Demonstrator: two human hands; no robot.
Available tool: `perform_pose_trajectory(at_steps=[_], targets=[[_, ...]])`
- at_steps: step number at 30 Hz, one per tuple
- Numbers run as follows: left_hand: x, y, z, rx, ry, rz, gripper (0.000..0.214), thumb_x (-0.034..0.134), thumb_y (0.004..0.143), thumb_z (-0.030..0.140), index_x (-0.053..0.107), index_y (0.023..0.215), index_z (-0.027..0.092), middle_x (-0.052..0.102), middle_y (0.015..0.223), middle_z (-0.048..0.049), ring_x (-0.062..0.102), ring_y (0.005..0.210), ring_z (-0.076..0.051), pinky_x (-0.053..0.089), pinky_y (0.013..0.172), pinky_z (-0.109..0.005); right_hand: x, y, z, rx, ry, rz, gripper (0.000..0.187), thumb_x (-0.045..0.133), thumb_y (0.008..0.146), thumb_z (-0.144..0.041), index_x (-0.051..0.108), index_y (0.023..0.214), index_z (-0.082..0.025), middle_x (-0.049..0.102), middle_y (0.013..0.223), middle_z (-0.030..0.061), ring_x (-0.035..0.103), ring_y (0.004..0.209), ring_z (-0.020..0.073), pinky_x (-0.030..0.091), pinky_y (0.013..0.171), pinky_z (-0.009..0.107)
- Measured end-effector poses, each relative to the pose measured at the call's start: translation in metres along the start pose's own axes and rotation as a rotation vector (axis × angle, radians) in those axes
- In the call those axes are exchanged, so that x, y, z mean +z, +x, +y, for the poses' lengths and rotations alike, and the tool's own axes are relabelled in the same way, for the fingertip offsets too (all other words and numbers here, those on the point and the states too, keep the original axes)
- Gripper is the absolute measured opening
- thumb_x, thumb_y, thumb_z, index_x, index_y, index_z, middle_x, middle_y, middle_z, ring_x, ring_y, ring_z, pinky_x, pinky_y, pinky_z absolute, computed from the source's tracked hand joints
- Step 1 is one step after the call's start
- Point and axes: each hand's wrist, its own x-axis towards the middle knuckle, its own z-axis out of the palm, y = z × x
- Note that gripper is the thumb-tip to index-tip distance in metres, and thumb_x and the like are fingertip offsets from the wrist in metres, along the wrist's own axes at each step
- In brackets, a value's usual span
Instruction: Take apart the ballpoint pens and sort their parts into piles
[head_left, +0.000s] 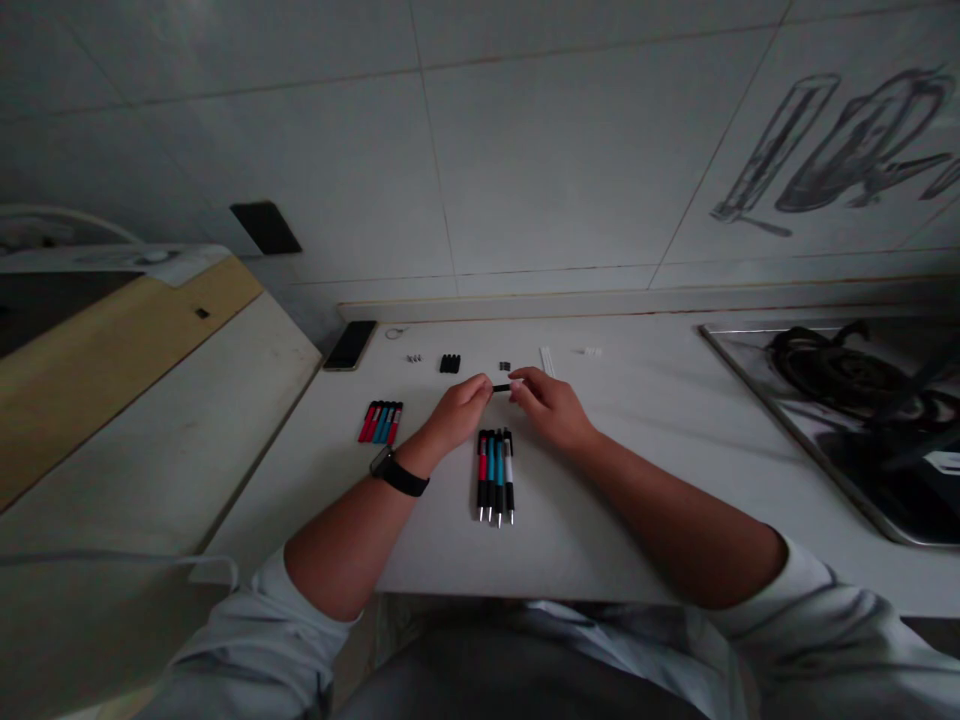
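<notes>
My left hand and my right hand meet over the white counter. Both pinch a small black pen part held level between them; a whitish piece shows at my right fingertips. Just below the hands lie several assembled pens side by side, tips toward me, in red, blue and white with black grips. A black watch is on my left wrist.
Red and blue pen barrels lie to the left. Farther back are black parts, small springs, white refills and a phone. A gas hob sits at the right, a wooden board at the left.
</notes>
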Motion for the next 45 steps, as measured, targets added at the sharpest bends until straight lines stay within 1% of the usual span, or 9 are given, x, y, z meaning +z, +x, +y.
perform_pose_trajectory(at_steps=[4, 6, 9, 13, 17, 22, 26, 33, 45], targets=[[-0.002, -0.001, 0.003, 0.096, 0.179, 0.016, 0.032, 0.04, 0.102, 0.04, 0.044, 0.076, 0.021, 0.047, 0.071, 0.0018, 0.044, 0.069, -0.015, 0.037, 0.067, -0.029, 0.001, 0.002, 0.003, 0.028, -0.027, -0.049, 0.034, 0.048, 0.102, -0.041, 0.068, 0.082, -0.022, 0.07, 0.072, 0.0024, 0.062, 0.068, 0.017, 0.044, 0.072, 0.03], [-0.002, -0.001, 0.002, 0.068, 0.168, 0.008, 0.032, 0.04, 0.102, 0.038, 0.044, 0.076, 0.021, 0.046, 0.07, 0.002, 0.045, 0.069, -0.015, 0.037, 0.066, -0.029, 0.002, 0.002, 0.003, -0.006, 0.014, -0.016, 0.02, 0.058, 0.096, -0.038, 0.069, 0.097, -0.022, 0.072, 0.082, 0.0029, 0.062, 0.071, 0.0169, 0.045, 0.072, 0.03], [-0.002, -0.001, 0.0, 0.029, 0.144, 0.005, 0.031, 0.041, 0.102, 0.037, 0.043, 0.075, 0.021, 0.046, 0.069, 0.0023, 0.044, 0.068, -0.015, 0.037, 0.063, -0.028, 0.003, 0.001, 0.005, 0.001, 0.082, 0.014, 0.032, 0.064, 0.092, -0.042, 0.065, 0.117, -0.023, 0.073, 0.093, 0.0044, 0.063, 0.072, 0.0167, 0.046, 0.07, 0.029], [-0.003, -0.001, -0.001, 0.029, 0.122, 0.002, 0.033, 0.042, 0.102, 0.039, 0.043, 0.076, 0.021, 0.046, 0.069, 0.0023, 0.044, 0.068, -0.015, 0.037, 0.063, -0.027, 0.003, 0.002, 0.008, 0.03, 0.058, -0.046, 0.028, 0.049, 0.101, -0.045, 0.066, 0.097, -0.023, 0.071, 0.08, 0.0023, 0.063, 0.071, 0.0169, 0.046, 0.072, 0.03], [-0.002, -0.001, -0.002, 0.026, 0.135, 0.01, 0.032, 0.041, 0.102, 0.038, 0.043, 0.076, 0.021, 0.047, 0.07, 0.002, 0.045, 0.069, -0.015, 0.036, 0.064, -0.027, 0.004, 0.004, 0.01, 0.097, 0.163, -0.061, 0.03, 0.056, 0.097, -0.048, 0.062, 0.112, -0.023, 0.073, 0.085, 0.0019, 0.065, 0.069, 0.0166, 0.047, 0.068, 0.029], [-0.002, -0.001, -0.003, 0.022, 0.164, 0.04, 0.032, 0.042, 0.102, 0.038, 0.046, 0.076, 0.02, 0.049, 0.07, 0.0022, 0.046, 0.07, -0.014, 0.037, 0.066, -0.027, 0.006, 0.006, 0.012, 0.101, 0.07, -0.156, 0.038, 0.044, 0.102, -0.046, 0.064, 0.08, -0.021, 0.068, 0.069, 0.0019, 0.061, 0.065, 0.0162, 0.045, 0.068, 0.029], [0.001, 0.0, -0.008, -0.026, 0.116, 0.071, 0.03, 0.045, 0.102, 0.041, 0.052, 0.081, 0.021, 0.053, 0.071, 0.002, 0.051, 0.069, -0.014, 0.04, 0.065, -0.026, 0.011, 0.006, 0.018, 0.062, 0.166, -0.103, 0.018, 0.057, 0.095, -0.039, 0.063, 0.095, -0.022, 0.071, 0.078, 0.0006, 0.064, 0.069, 0.0159, 0.047, 0.07, 0.029], [0.005, 0.002, -0.017, -0.003, -0.097, 0.15, 0.023, 0.058, 0.098, 0.043, 0.061, 0.109, 0.023, 0.068, 0.098, -0.0041, 0.064, 0.077, -0.015, 0.052, 0.071, -0.028, 0.013, 0.007, 0.022, 0.106, 0.312, -0.051, 0.019, 0.058, 0.092, -0.041, 0.06, 0.098, -0.023, 0.071, 0.078, 0.0003, 0.065, 0.069, 0.0162, 0.05, 0.07, 0.03], [0.003, 0.003, -0.019, 0.045, -0.021, 0.187, 0.014, 0.062, 0.095, 0.034, 0.065, 0.098, 0.021, 0.07, 0.093, -0.0039, 0.065, 0.083, -0.017, 0.054, 0.075, -0.029, 0.018, 0.009, 0.029, 0.08, 0.392, -0.017, 0.028, 0.068, 0.084, -0.041, 0.059, 0.105, -0.024, 0.067, 0.081, -0.0017, 0.062, 0.068, 0.0158, 0.05, 0.066, 0.03]])
